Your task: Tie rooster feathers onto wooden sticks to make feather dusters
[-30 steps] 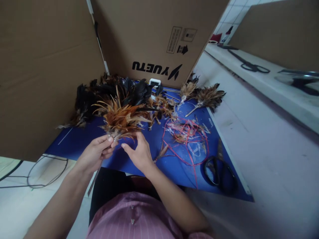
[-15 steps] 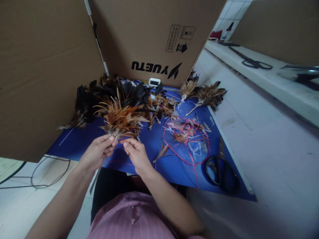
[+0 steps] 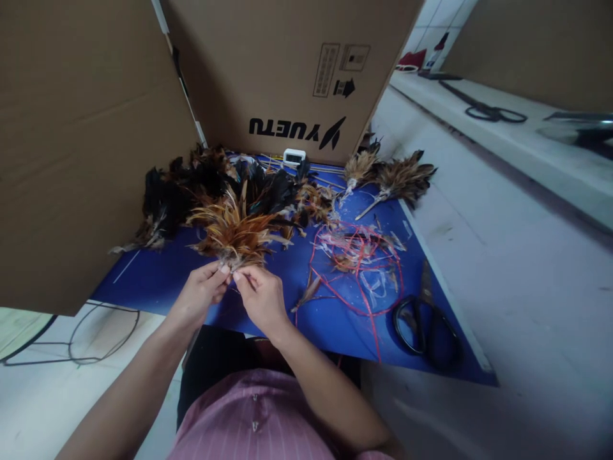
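Note:
An orange-brown bunch of feathers (image 3: pixel 234 230) fans out away from me over the near part of the blue board. My left hand (image 3: pixel 205 291) pinches its pale base between thumb and fingers. Close beside it, my right hand (image 3: pixel 260 294) is closed in a pinch at the same base, the fingertips of both hands almost touching. Whether the right fingers also hold a strand there is too small to make out. Just behind the bunch lie dark feathers (image 3: pixel 165 198), partly hidden by it.
Tangled red string (image 3: pixel 357 255) with feather scraps lies right of my hands. Black-handled scissors (image 3: pixel 424 319) rest near the board's right corner. Two brown feather bundles (image 3: pixel 405 179) and a small white digital device (image 3: pixel 294 157) lie farther back. Cardboard walls (image 3: pixel 292 70) rise behind and at left.
My right hand has come in to the feather base, closing the gap between the hands. The bunch has turned slightly, its feathers more upright. A reddish strand at the right fingertips no longer shows.

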Demonstrator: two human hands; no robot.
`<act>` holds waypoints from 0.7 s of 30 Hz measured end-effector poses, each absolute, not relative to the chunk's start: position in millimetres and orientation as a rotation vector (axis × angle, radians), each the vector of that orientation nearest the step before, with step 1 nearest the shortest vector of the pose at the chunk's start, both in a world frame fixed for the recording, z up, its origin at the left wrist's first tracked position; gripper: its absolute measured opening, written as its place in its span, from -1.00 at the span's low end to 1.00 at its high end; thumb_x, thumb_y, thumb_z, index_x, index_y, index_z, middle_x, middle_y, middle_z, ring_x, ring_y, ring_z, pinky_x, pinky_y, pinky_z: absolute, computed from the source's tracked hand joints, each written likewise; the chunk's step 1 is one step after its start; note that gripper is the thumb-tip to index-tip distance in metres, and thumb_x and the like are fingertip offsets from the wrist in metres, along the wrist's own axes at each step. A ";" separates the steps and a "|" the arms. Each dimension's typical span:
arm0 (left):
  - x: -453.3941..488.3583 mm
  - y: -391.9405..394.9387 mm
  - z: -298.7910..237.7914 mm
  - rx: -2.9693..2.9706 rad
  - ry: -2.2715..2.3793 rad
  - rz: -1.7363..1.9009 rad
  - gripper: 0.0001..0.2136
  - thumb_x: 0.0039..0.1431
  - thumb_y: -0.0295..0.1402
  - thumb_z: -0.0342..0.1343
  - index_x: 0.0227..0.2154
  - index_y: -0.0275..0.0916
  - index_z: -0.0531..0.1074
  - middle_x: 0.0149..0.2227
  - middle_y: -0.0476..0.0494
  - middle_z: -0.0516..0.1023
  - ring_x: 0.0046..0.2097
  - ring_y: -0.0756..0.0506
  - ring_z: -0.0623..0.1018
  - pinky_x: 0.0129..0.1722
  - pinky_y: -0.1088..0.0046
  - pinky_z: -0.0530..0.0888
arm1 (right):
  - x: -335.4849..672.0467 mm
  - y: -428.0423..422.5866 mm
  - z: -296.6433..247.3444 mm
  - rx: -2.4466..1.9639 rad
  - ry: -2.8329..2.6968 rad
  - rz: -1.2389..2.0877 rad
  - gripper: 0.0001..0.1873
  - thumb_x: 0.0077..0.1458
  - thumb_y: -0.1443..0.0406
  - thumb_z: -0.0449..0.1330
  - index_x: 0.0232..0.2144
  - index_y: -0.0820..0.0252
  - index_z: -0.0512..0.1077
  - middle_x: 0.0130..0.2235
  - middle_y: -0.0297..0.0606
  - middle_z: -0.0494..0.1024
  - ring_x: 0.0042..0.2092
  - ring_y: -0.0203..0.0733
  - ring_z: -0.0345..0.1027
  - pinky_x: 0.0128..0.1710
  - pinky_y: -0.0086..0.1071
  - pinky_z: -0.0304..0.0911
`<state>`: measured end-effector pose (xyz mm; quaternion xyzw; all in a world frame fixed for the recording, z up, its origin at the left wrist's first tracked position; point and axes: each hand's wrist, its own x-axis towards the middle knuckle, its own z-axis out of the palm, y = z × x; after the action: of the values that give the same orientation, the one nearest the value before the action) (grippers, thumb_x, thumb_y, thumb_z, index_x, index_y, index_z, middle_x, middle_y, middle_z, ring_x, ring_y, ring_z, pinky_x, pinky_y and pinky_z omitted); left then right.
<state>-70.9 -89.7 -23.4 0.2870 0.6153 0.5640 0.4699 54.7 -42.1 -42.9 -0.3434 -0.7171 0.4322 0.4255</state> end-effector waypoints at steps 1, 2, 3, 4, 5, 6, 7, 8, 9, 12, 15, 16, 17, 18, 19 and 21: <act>-69.2 -89.3 -22.9 0.705 1.511 1.381 -0.62 -0.11 -0.10 0.30 -0.58 -0.33 0.32 -0.61 0.09 0.18 -0.63 0.18 0.08 -0.69 0.66 -0.02 | 55.3 -41.9 -43.2 -0.848 -1.798 1.050 -0.82 0.16 0.30 0.12 -0.40 0.14 0.51 -0.36 -0.34 0.60 -0.32 -0.29 0.44 -0.22 -0.45 0.26; -67.5 -88.8 -22.6 0.708 1.517 1.377 -0.62 -0.11 -0.10 0.30 -0.57 -0.33 0.32 -0.61 0.10 0.18 -0.63 0.18 0.08 -0.69 0.66 -0.03 | 55.9 -41.4 -43.9 -0.834 -1.798 1.022 -0.83 0.15 0.29 0.13 -0.42 0.14 0.51 -0.37 -0.35 0.60 -0.34 -0.30 0.43 -0.24 -0.46 0.25; -65.7 -88.4 -22.7 0.714 1.527 1.373 -0.62 -0.12 -0.09 0.30 -0.56 -0.32 0.33 -0.62 0.11 0.17 -0.63 0.17 0.07 -0.69 0.66 -0.03 | 56.6 -40.5 -44.8 -0.824 -1.792 1.001 -0.83 0.14 0.29 0.15 -0.43 0.14 0.52 -0.39 -0.36 0.60 -0.37 -0.32 0.43 -0.26 -0.48 0.25; -64.1 -87.8 -23.2 0.723 1.540 1.371 -0.62 -0.12 -0.08 0.29 -0.55 -0.32 0.33 -0.62 0.12 0.16 -0.64 0.17 0.07 -0.69 0.66 -0.03 | 57.2 -39.1 -45.9 -0.821 -1.780 0.982 -0.84 0.13 0.29 0.17 -0.44 0.15 0.52 -0.41 -0.37 0.60 -0.40 -0.33 0.42 -0.29 -0.49 0.24; -62.5 -87.3 -24.3 0.738 1.556 1.368 -0.62 -0.11 -0.07 0.29 -0.53 -0.32 0.34 -0.63 0.13 0.15 -0.64 0.17 0.07 -0.69 0.65 -0.03 | 58.0 -37.5 -47.0 -0.826 -1.764 0.965 -0.84 0.12 0.29 0.18 -0.46 0.15 0.52 -0.44 -0.37 0.60 -0.42 -0.35 0.41 -0.32 -0.50 0.23; -61.0 -86.7 -26.0 0.759 1.574 1.367 -0.62 -0.10 -0.06 0.27 -0.51 -0.32 0.36 -0.64 0.13 0.15 -0.64 0.16 0.07 -0.69 0.64 -0.02 | 58.7 -35.6 -48.0 -0.838 -1.749 0.945 -0.84 0.11 0.29 0.19 -0.47 0.15 0.52 -0.46 -0.38 0.59 -0.45 -0.36 0.40 -0.35 -0.51 0.22; -59.6 -86.1 -28.0 0.791 1.596 1.365 -0.63 -0.08 -0.06 0.25 -0.49 -0.31 0.37 -0.64 0.13 0.16 -0.64 0.15 0.08 -0.69 0.64 -0.01 | 59.5 -33.5 -48.9 -0.854 -1.740 0.918 -0.83 0.10 0.29 0.19 -0.49 0.16 0.52 -0.48 -0.38 0.58 -0.47 -0.36 0.39 -0.38 -0.52 0.20; -58.3 -85.6 -30.2 0.836 1.623 1.362 -0.64 -0.05 -0.06 0.23 -0.46 -0.31 0.38 -0.63 0.12 0.18 -0.64 0.14 0.10 -0.69 0.62 0.01 | 60.2 -31.5 -49.7 -0.868 -1.740 0.882 -0.82 0.10 0.29 0.19 -0.51 0.16 0.52 -0.50 -0.38 0.57 -0.49 -0.37 0.37 -0.40 -0.51 0.19; -57.0 -85.0 -32.2 0.898 1.662 1.356 -0.66 -0.01 -0.07 0.19 -0.44 -0.31 0.40 -0.62 0.10 0.21 -0.64 0.13 0.12 -0.68 0.61 0.04 | 60.9 -29.7 -50.2 -0.879 -1.751 0.840 -0.81 0.10 0.29 0.18 -0.52 0.17 0.51 -0.52 -0.37 0.57 -0.50 -0.37 0.37 -0.41 -0.51 0.18; -52.7 -83.0 -35.3 1.181 1.870 1.289 -0.72 0.13 -0.15 0.07 -0.36 -0.30 0.45 -0.58 0.02 0.34 -0.59 0.06 0.27 -0.61 0.56 0.20 | 61.9 -26.2 -49.6 -0.904 -1.800 0.720 -0.78 0.11 0.30 0.15 -0.55 0.18 0.49 -0.53 -0.34 0.57 -0.50 -0.35 0.37 -0.39 -0.49 0.16; -46.5 -79.4 -33.9 1.521 2.120 1.181 -0.73 0.22 -0.26 -0.06 -0.25 -0.31 0.48 -0.47 -0.11 0.49 -0.45 -0.05 0.45 -0.43 0.46 0.37 | 62.1 -25.7 -45.7 -0.931 -1.796 0.672 -0.76 0.09 0.35 0.12 -0.60 0.18 0.42 -0.56 -0.35 0.52 -0.52 -0.37 0.30 -0.41 -0.47 0.11; -44.3 -77.9 -33.5 1.622 2.183 1.158 -0.72 0.24 -0.28 -0.09 -0.22 -0.32 0.48 -0.41 -0.16 0.53 -0.39 -0.08 0.49 -0.36 0.43 0.40 | 62.3 -25.7 -43.8 -0.939 -1.777 0.682 -0.74 0.09 0.36 0.10 -0.63 0.18 0.37 -0.58 -0.37 0.48 -0.54 -0.38 0.24 -0.43 -0.46 0.08; -42.2 -76.4 -33.7 1.714 2.234 1.146 -0.70 0.26 -0.30 -0.12 -0.18 -0.34 0.47 -0.35 -0.22 0.56 -0.32 -0.12 0.53 -0.30 0.39 0.42 | 62.8 -25.7 -41.6 -0.948 -1.755 0.707 -0.71 0.08 0.37 0.09 -0.66 0.18 0.31 -0.60 -0.39 0.43 -0.55 -0.39 0.18 -0.45 -0.46 0.05; -40.3 -74.9 -34.5 1.798 2.278 1.139 -0.69 0.28 -0.31 -0.14 -0.15 -0.35 0.46 -0.29 -0.27 0.57 -0.26 -0.15 0.54 -0.25 0.36 0.44 | 63.6 -25.7 -39.3 -0.955 -1.732 0.743 -0.69 0.08 0.38 0.09 -0.69 0.18 0.24 -0.62 -0.42 0.37 -0.56 -0.39 0.13 -0.46 -0.45 0.03; -38.7 -73.7 -36.1 1.877 2.316 1.128 -0.68 0.29 -0.32 -0.15 -0.12 -0.37 0.44 -0.25 -0.30 0.57 -0.22 -0.16 0.55 -0.22 0.33 0.44 | 64.8 -25.6 -37.2 -0.958 -1.713 0.790 -0.66 0.08 0.37 0.08 -0.70 0.17 0.18 -0.63 -0.43 0.32 -0.56 -0.40 0.08 -0.47 -0.45 0.01; -36.1 -72.0 -41.2 2.024 2.396 1.076 -0.67 0.31 -0.35 -0.17 -0.06 -0.41 0.40 -0.23 -0.36 0.56 -0.21 -0.18 0.56 -0.22 0.31 0.46 | 68.3 -25.0 -33.9 -0.947 -1.689 0.898 -0.63 0.09 0.33 0.10 -0.70 0.17 0.11 -0.64 -0.46 0.23 -0.56 -0.40 0.03 -0.49 -0.46 -0.02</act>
<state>-36.1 -72.0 -41.2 0.6081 0.7198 0.3232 -0.0872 68.3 -25.0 -33.9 -0.3888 -0.6931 0.3686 0.4823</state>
